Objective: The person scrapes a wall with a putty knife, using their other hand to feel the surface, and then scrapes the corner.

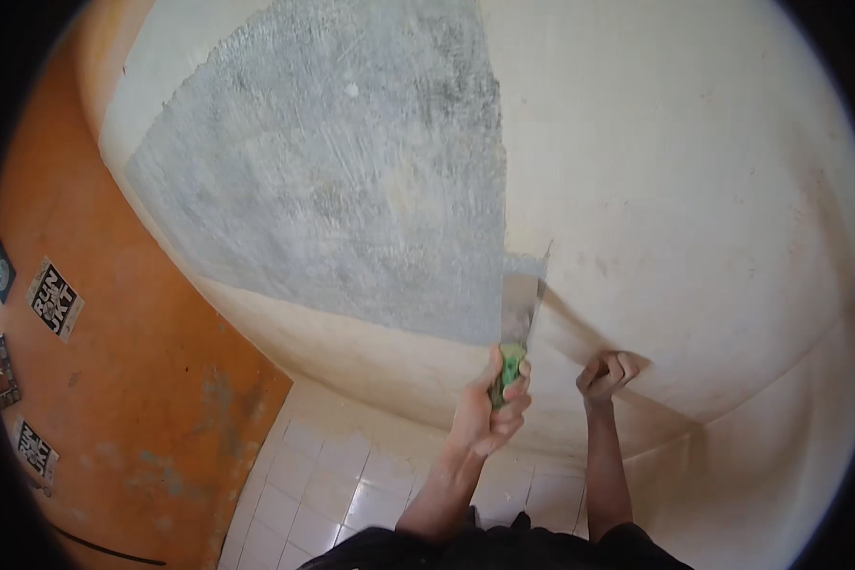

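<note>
My left hand (492, 410) is wrapped around the green handle of a scraper (519, 306). Its broad metal blade points up and lies against the wall (655, 190), at the lower right edge of a rough grey patch (351, 190) where the pale coating is off. A short strip of grey also shows just above the blade. My right hand (606, 375) is a closed fist against the pale wall, to the right of the scraper, and I see nothing in it.
On the left an orange wall (152, 351) carries several stickers, among them a black-and-white one (54, 298). White floor tiles (323, 484) lie below, in front of my body. The pale wall meets another pale surface (779, 456) at the lower right.
</note>
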`<state>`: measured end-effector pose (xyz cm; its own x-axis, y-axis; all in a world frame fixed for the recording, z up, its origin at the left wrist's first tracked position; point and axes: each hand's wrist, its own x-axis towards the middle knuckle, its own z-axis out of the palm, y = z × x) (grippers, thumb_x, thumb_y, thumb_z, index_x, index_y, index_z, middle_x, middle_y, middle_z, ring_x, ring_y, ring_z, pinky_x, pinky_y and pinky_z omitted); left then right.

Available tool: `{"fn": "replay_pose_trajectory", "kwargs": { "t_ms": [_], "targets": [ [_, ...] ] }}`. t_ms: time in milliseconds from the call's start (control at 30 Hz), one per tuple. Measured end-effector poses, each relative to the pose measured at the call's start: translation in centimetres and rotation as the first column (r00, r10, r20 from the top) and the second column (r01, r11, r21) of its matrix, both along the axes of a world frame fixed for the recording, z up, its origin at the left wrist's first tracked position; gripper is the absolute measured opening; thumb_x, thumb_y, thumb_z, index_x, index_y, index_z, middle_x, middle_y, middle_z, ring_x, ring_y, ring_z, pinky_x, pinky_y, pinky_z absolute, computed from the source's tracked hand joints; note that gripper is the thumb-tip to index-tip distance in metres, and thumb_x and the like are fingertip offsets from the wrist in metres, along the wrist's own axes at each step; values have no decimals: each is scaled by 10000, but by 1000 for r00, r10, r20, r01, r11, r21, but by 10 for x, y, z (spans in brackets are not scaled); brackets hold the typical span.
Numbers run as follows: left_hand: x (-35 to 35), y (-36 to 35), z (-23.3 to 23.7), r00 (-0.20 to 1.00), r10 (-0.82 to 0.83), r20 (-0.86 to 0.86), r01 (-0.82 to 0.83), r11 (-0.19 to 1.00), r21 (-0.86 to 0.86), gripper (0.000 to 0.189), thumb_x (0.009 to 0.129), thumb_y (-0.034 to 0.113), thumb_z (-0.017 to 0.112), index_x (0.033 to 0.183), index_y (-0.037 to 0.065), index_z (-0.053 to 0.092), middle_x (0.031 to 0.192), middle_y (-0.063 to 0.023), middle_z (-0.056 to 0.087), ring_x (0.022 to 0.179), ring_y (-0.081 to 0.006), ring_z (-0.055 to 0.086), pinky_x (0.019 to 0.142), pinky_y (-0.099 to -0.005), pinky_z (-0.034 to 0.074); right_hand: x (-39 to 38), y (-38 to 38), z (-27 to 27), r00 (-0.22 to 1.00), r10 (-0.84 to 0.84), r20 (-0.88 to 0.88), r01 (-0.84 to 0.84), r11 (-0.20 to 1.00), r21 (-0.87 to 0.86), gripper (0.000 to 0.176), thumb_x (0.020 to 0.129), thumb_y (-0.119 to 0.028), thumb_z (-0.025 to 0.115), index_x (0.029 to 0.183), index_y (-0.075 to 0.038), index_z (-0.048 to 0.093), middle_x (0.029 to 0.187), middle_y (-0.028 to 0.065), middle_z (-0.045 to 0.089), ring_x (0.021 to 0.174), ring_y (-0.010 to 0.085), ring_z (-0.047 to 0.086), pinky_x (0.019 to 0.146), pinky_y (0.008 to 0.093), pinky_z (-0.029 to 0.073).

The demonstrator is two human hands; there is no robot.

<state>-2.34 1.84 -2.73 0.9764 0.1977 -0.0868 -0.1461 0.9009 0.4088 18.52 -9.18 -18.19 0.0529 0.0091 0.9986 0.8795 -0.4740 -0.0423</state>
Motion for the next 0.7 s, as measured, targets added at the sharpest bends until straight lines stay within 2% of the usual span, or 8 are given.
{"fn": "replay_pose_trajectory", "kwargs": {
  "t_ms": [33,67,167,267,400,467,567,700],
  "targets": [
    [2,1,4,999,-29,17,29,999,-20,464,980,486,333,949,65,523,626,43,383,387,-31,216,303,-169,133,7,5,3,1000,11,19,-12,999,36,265,941,-305,489,1001,-49,465,990,122,432,890,264,415,774,396,366],
    [8,-2,5,1000,25,-19,-24,998,60,472,975,500,335,943,69,524,621,45,379,393,-28,225,310,-168,139,9,4,2,999,1,35,-2,999,32,214,903,-258,520,988,-66,478,980,93,432,864,252,427,746,392,368],
    [15,-3,15,999,54,-2,-54,994,92,475,973,506,334,938,73,526,622,46,382,398,-28,229,315,-168,144,10,6,-3,999,-23,29,22,999,43,212,906,-267,519,981,-72,480,983,90,431,868,247,425,751,389,368],
    [8,-2,-1,997,58,-49,-56,997,49,476,973,506,336,935,72,526,626,45,381,401,-30,226,317,-170,146,5,2,-4,1000,6,14,-6,1000,24,210,908,-275,522,975,-79,482,989,88,428,869,245,428,755,385,369],
    [13,-4,11,996,87,-37,-85,995,47,478,972,505,339,939,68,528,632,44,383,401,-32,216,315,-172,143,8,4,-2,1000,-10,9,10,1000,14,271,934,-305,503,1015,-49,464,995,118,429,894,259,408,775,397,359],
    [15,-1,16,999,27,21,-28,999,32,483,971,508,339,943,65,530,632,45,388,400,-31,223,315,-172,146,11,2,-1,1000,-14,5,14,1000,-3,267,934,-301,503,1016,-50,465,995,116,428,893,259,408,779,396,357],
    [7,-3,-4,1000,8,-16,-8,1000,-6,490,971,510,334,949,63,531,633,43,395,400,-30,227,316,-169,152,4,-2,-3,1000,-8,1,8,1000,-10,261,932,-295,503,1014,-50,466,995,115,426,892,260,410,781,396,356],
    [30,7,27,998,67,1,-66,996,62,492,972,509,330,950,61,531,632,43,383,401,-30,229,318,-168,158,5,4,3,999,23,24,-23,1000,-7,249,935,-279,497,1009,-43,466,991,117,425,887,263,417,775,397,365]
  ]
}}
